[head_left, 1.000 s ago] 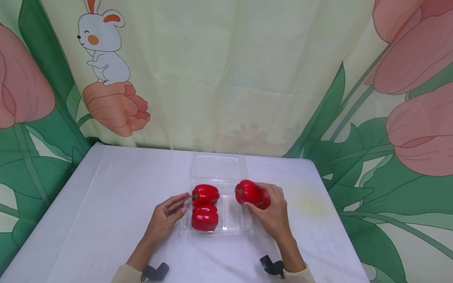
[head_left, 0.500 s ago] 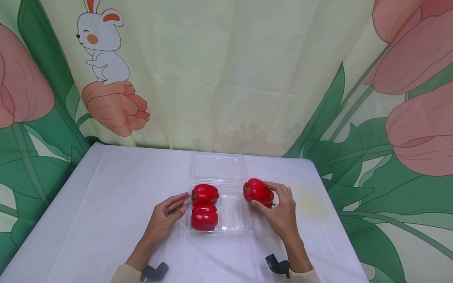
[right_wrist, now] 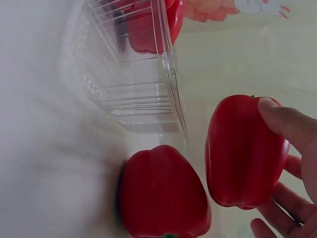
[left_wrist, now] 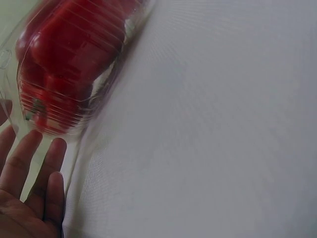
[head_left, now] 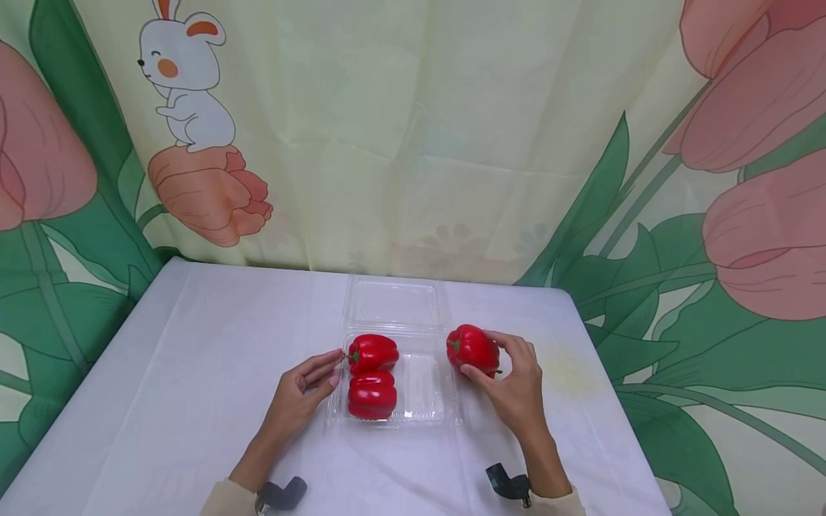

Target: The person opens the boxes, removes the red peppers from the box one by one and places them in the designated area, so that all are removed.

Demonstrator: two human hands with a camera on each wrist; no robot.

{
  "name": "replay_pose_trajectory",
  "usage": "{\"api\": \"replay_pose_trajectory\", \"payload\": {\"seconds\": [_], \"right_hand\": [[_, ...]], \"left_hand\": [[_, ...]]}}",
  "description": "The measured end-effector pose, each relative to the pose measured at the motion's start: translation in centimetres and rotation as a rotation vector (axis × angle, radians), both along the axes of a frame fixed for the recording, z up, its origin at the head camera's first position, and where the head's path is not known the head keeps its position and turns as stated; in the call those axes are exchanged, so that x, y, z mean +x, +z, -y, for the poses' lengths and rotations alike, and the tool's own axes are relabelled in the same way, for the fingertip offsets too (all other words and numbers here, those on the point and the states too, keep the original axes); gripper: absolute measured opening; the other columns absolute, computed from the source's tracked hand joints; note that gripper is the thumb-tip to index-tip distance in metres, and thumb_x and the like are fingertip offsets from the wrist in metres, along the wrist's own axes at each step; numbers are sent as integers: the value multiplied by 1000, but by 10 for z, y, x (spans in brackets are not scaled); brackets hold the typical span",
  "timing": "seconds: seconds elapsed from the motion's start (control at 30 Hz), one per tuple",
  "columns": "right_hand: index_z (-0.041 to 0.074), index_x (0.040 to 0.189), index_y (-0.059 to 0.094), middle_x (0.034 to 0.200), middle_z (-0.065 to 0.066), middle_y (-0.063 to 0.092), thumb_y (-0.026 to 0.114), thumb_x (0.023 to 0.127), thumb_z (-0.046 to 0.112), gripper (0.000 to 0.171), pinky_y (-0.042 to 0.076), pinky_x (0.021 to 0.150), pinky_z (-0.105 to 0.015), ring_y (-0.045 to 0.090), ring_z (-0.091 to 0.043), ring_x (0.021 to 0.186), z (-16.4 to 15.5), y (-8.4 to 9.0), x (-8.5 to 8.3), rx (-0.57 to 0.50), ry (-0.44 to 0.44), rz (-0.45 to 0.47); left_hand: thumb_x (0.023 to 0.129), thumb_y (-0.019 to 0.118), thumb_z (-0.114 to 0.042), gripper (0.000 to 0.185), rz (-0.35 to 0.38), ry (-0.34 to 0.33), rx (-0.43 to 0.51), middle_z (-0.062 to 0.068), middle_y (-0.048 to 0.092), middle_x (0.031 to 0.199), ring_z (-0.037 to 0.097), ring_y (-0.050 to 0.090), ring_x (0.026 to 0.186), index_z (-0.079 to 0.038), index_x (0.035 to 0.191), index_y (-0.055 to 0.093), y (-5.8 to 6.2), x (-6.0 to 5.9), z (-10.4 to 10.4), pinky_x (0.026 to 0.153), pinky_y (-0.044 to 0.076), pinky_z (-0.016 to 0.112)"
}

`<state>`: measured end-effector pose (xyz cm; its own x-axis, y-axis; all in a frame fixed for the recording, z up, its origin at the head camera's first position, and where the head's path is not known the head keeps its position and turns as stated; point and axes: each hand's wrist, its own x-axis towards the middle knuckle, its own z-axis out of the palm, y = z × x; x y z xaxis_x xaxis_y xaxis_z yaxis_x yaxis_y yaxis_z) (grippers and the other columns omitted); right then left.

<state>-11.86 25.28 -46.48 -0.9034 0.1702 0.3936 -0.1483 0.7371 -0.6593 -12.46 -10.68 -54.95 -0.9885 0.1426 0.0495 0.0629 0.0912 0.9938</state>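
The right hand (head_left: 516, 387) is gripping a red pepper (head_left: 473, 348) just right of the clear tray (head_left: 445, 401), near the bench's front edge; another pepper (right_wrist: 163, 196) is lying beside it. The left hand (head_left: 300, 390), fingers relaxed, is touching the tray's left wall, where two peppers (head_left: 373, 374) are sitting.

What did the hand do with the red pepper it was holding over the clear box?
The right hand carried its red pepper away from the clear box, out to the right side, keeping its grip on it. The left hand stayed resting at the box's left edge, and the two peppers in the box did not move.
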Motion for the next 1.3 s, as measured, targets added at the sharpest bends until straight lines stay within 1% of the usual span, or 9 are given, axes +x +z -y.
{"api": "replay_pose_trajectory", "payload": {"seconds": [0.23,0.37,0.47,0.6,0.83,0.97,1.13,1.3], "right_hand": [[29,132,59,133,7,59,94,65,34,76,60,86,-49,55,-15,118,-4,-2,0,-22,1,-6],[29,133,59,133,7,59,94,65,32,76,60,86,-49,55,-15,117,-6,-3,1,-24,-4,-1],[29,132,59,132,7,59,94,65,32,76,60,86,-48,56,-16,117,-6,-3,3,-21,-12,2],[29,132,59,132,8,59,94,65,33,76,60,87,-46,56,-14,117,-8,-3,4,-15,-20,1],[28,133,59,133,7,59,93,65,37,77,59,89,-48,55,-14,118,-14,-3,6,-15,-26,5],[27,133,59,133,6,59,94,65,34,77,59,89,-49,56,-15,118,-18,-3,8,-15,-37,6],[26,134,59,134,4,59,94,64,32,79,59,89,-49,56,-17,119,-23,-1,9,-14,-54,11],[26,134,59,134,4,59,94,65,34,78,58,90,-49,56,-17,119,-29,1,10,-13,-60,-2]], "left_hand": [[93,70,-19,47,-21,-5,-6,3,62,140,19,62,126,-18,139,57,0,-1,0,94,50,13],[93,71,-20,46,-1,8,-4,-1,63,139,13,63,124,-21,137,58,1,-1,0,94,51,14],[93,71,-21,46,10,14,-8,-3,63,138,12,62,124,-23,137,58,2,-1,-1,94,51,14],[93,71,-21,46,10,13,-9,-3,63,139,13,62,126,-23,137,58,1,-1,-1,94,51,14],[94,70,-19,48,-25,-8,-25,7,61,141,20,60,128,-16,140,56,-2,-1,0,94,50,12],[94,70,-20,48,-28,-10,-28,5,61,141,20,60,128,-17,140,56,-2,-1,0,94,50,12],[93,72,-22,47,-3,12,-14,0,63,139,15,61,127,-21,137,58,-1,-1,-1,94,51,13],[93,70,-20,46,-31,6,-19,3,62,139,19,61,127,-18,138,58,-2,-1,-1,93,50,13]]}}
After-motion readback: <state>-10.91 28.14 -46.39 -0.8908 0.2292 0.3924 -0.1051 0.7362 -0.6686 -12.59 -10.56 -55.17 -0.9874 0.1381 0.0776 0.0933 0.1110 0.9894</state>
